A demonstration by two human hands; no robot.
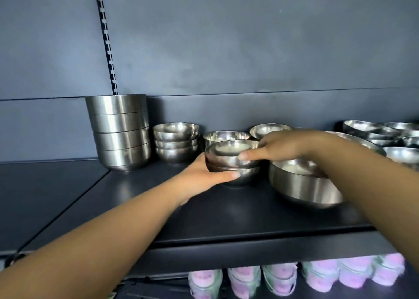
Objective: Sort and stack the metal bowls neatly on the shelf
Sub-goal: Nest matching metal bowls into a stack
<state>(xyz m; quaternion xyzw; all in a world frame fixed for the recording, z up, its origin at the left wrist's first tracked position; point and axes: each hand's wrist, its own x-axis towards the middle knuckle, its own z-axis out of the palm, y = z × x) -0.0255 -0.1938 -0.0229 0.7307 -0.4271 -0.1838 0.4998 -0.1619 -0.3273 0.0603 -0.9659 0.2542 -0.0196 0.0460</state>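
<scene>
Both hands on a small nested stack of metal bowls (pixel 232 162) at mid-shelf (pixel 158 208). Left hand (pixel 204 174) grips the lower bowl from the left, thumb curled across its front. Right hand (pixel 278 145) holds the top bowl's rim – thumb on the near side, fingers over the far edge. Tall stack of straight-sided bowls (pixel 120 131) stands at back left, a short stack of round bowls (pixel 175 142) just beside it. Large bowl (pixel 303 185) sits right of the held stack – more bowls (pixel 385 135) far right.
</scene>
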